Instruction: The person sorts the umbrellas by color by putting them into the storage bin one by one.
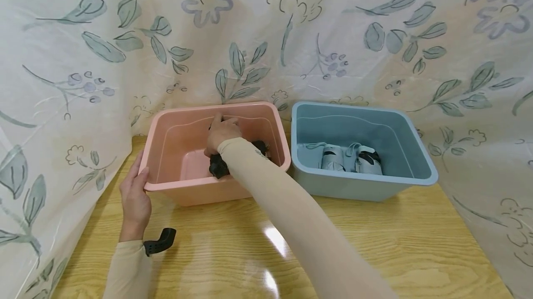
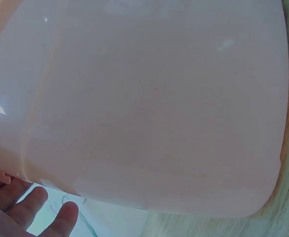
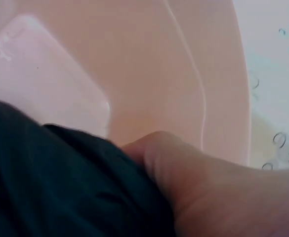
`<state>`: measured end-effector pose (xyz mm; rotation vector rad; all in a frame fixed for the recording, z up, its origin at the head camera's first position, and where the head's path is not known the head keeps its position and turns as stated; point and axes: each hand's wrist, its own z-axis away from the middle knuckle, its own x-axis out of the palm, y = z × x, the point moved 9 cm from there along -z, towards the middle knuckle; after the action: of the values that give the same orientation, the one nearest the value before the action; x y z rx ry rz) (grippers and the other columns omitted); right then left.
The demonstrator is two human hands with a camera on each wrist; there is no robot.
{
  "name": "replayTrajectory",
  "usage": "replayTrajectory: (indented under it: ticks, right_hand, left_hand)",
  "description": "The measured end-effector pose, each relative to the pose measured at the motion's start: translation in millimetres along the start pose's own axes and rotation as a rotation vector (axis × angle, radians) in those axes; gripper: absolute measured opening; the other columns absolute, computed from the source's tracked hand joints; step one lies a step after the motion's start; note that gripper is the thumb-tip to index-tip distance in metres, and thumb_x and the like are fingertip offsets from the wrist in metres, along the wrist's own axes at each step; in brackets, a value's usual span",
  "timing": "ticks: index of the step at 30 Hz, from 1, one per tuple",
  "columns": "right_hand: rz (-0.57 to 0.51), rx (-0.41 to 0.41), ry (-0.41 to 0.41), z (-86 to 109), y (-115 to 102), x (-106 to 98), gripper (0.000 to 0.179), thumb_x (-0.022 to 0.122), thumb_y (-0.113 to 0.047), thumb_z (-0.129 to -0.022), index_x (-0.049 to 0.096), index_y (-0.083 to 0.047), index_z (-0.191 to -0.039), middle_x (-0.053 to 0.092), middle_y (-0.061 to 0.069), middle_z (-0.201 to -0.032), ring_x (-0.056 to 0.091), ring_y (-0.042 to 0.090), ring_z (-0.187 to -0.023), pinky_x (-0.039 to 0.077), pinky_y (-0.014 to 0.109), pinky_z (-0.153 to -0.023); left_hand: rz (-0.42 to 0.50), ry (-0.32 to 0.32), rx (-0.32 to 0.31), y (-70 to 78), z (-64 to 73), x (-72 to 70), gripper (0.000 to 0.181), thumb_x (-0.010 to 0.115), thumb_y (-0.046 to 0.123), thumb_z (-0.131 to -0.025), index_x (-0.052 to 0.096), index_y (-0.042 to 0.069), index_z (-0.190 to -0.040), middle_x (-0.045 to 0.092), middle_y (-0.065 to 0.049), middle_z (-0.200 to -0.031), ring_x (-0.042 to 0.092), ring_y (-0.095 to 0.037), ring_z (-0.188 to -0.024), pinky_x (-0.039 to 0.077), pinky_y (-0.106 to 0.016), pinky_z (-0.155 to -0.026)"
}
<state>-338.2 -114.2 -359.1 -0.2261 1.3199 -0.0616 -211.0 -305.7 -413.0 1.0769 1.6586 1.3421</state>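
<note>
My left hand [image 1: 136, 199] is at the front left corner of a pink plastic bin [image 1: 164, 186], holding its rim with thumb and fingers. The fingertips [image 2: 67, 216] show beside the outer wall in the left wrist view. Inside the bin, my right hand [image 1: 223, 133] grips a dark, folded fabric item [image 1: 218, 166]. In the right wrist view the thumb side lies against this dark fabric [image 3: 80, 177], while the other fingers are hidden. More dark material shows to the right of the forearm, partly covered by the sleeve.
A blue bin [image 1: 354, 188] stands just right of the pink one, with a pair of light grey shoes [image 1: 333, 158] in it. Both are on a wooden table [image 1: 216, 252]. A flower-patterned sheet [image 1: 250, 26] hangs behind and at the sides.
</note>
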Motion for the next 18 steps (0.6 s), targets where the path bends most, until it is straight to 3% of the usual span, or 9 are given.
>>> replayTrajectory:
  ticks: [6,11,18]
  right_hand:
    - [-0.063,0.039,-0.017,-4.2,8.6,4.1,0.079,0.085,-0.039,-0.081,0.035,-0.013,-0.136,0.049,0.018,-0.114,0.06,0.022,-0.083,0.052,0.029,-0.068]
    - [-0.11,0.045,-0.016,-6.0,11.1,5.6,0.084,0.086,-0.038,-0.081,0.032,-0.013,-0.14,0.049,0.019,-0.117,0.061,0.024,-0.084,0.053,0.03,-0.069]
    - [-0.099,-0.029,-0.111,-4.6,7.5,17.2,0.09,0.087,-0.033,-0.08,0.031,-0.012,-0.147,0.054,0.017,-0.131,0.053,0.028,-0.119,0.052,0.033,-0.086]
  left_hand:
    - [0.003,-0.004,-0.002,0.5,-0.1,0.5,0.048,0.036,0.019,-0.109,0.041,0.02,-0.156,0.037,-0.004,-0.161,0.035,-0.024,-0.145,0.03,-0.035,-0.118]
    - [0.005,0.0,-0.012,0.1,-0.6,0.7,0.048,0.036,0.019,-0.109,0.041,0.019,-0.156,0.039,-0.004,-0.16,0.038,-0.023,-0.143,0.032,-0.032,-0.116]
    - [-0.029,0.001,-0.009,-0.2,0.1,-0.6,0.049,0.034,0.019,-0.109,0.04,0.018,-0.157,0.039,-0.002,-0.16,0.038,-0.023,-0.144,0.033,-0.032,-0.115]
